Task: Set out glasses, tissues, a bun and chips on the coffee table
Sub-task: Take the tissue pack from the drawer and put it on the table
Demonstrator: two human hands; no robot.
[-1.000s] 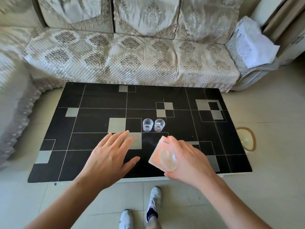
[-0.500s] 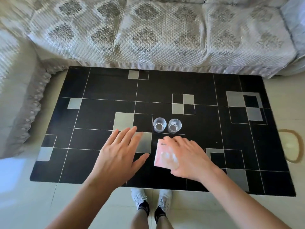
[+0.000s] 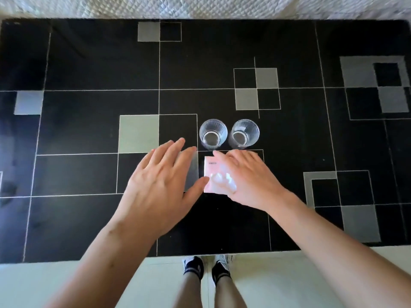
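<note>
While flat, hands (image 3: 249,178) on tissues (image 3: 213,174)

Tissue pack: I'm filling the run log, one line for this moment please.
tissue pack flat on coffee table | right hand on it | left hand open | two glasses behind

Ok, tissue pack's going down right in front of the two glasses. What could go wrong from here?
1. The right hand lies over the pink tissue pack, with its fingertips close to the two glasses; sliding the pack forward could knock one.
2. The glasses stand almost touching, so tipping one would likely hit the other.
3. The left hand hovers open beside the pack, and its fingertips could clip the nearer glass.
</note>
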